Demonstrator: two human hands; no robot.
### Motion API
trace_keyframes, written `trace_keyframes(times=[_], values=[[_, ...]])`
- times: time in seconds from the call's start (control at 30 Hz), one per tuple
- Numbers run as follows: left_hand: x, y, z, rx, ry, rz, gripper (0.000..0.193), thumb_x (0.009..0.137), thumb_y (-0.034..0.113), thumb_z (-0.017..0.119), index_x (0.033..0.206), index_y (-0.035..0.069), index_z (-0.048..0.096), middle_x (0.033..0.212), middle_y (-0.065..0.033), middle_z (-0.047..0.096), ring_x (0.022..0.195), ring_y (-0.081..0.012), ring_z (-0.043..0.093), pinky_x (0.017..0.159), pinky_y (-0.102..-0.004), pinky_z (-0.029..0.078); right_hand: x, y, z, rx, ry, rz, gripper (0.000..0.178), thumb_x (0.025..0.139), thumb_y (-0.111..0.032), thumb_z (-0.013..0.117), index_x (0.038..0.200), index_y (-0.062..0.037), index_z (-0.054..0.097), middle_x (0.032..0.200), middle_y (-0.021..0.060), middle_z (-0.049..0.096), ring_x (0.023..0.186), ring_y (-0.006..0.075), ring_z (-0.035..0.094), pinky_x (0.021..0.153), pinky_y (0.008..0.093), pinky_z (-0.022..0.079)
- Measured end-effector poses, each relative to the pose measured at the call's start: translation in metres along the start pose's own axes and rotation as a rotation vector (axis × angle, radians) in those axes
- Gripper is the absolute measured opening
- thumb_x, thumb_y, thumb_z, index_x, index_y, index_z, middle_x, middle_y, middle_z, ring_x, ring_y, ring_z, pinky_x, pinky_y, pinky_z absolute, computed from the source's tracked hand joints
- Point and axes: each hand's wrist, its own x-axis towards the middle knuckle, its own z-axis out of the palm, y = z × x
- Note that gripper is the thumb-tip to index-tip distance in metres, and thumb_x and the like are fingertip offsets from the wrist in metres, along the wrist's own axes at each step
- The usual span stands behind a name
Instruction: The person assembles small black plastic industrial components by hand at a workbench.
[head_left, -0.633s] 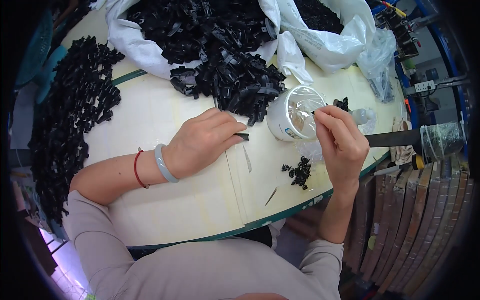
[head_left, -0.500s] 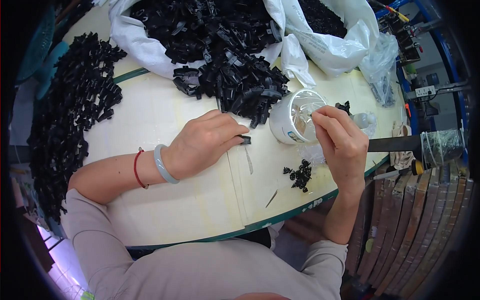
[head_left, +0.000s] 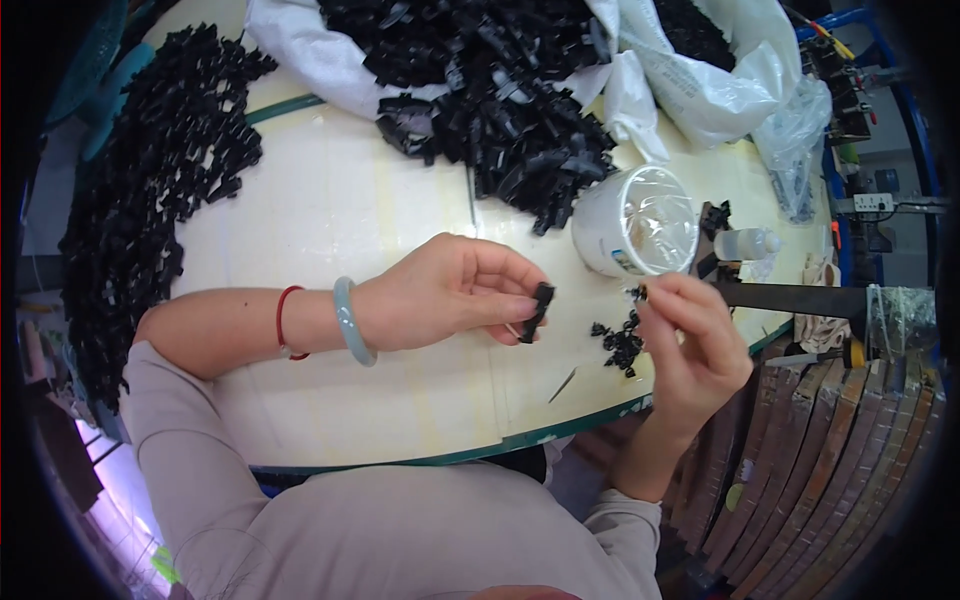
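Observation:
My left hand (head_left: 435,298) pinches a small black plastic part (head_left: 537,313) upright between thumb and fingers, above the middle of the table. To its right, my right hand (head_left: 695,345) has thumb and forefinger pressed together. Something dark shows at those fingertips, but I cannot make out whether it is held. Just beside them lies a little heap of tiny black pieces (head_left: 622,347). A white tub (head_left: 603,225) with clear film over its mouth stands beyond my right hand. Behind the tub and to its left spreads a large pile of black plastic parts (head_left: 500,120).
Many more black parts (head_left: 150,190) cover the table's left side. White sacks (head_left: 310,65) stand at the back. A clear bottle (head_left: 745,244) lies right of the tub, near a dark bar (head_left: 795,299). A thin pointed strip (head_left: 563,385) rests by the front edge.
My left hand has lifted the black part off the table, moved right and turned it upright. My right hand has come down from the tub's mouth toward the tiny pieces.

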Motion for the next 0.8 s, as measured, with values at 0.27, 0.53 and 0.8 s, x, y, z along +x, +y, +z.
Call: trace_keyframes(times=[0.27,0.53,0.8], values=[[-0.002,0.005,0.000,-0.031,-0.029,-0.049,0.028,0.092,0.008,0.058,0.118,-0.002,0.057,0.104,-0.0109,0.066,0.096,-0.0165,0.066,0.081,-0.0264,0.054,-0.038,0.002,0.047,0.132,0.088,0.027,0.025,0.070,0.014,0.070,0.092,0.0040,0.067,0.091,0.0171,0.067,0.079,0.0218,0.067,0.070,0.0278,0.054],[-0.003,0.004,0.001,-0.017,-0.020,-0.064,0.028,0.092,0.007,0.058,0.118,-0.003,0.058,0.106,-0.0112,0.066,0.094,-0.0169,0.066,0.081,-0.0264,0.055,-0.038,0.003,0.050,0.074,0.066,-0.093,0.026,0.072,0.012,0.071,0.097,0.0036,0.067,0.093,0.0171,0.067,0.079,0.0215,0.067,0.066,0.0271,0.055],[-0.003,0.002,0.000,-0.004,-0.013,-0.038,0.026,0.091,0.006,0.059,0.116,-0.003,0.059,0.101,-0.0111,0.067,0.089,-0.0158,0.067,0.077,-0.0253,0.055,-0.036,-0.001,0.050,0.015,0.026,-0.082,0.023,0.073,0.013,0.070,0.094,0.0035,0.067,0.093,0.0165,0.067,0.083,0.0218,0.066,0.071,0.0276,0.054]])
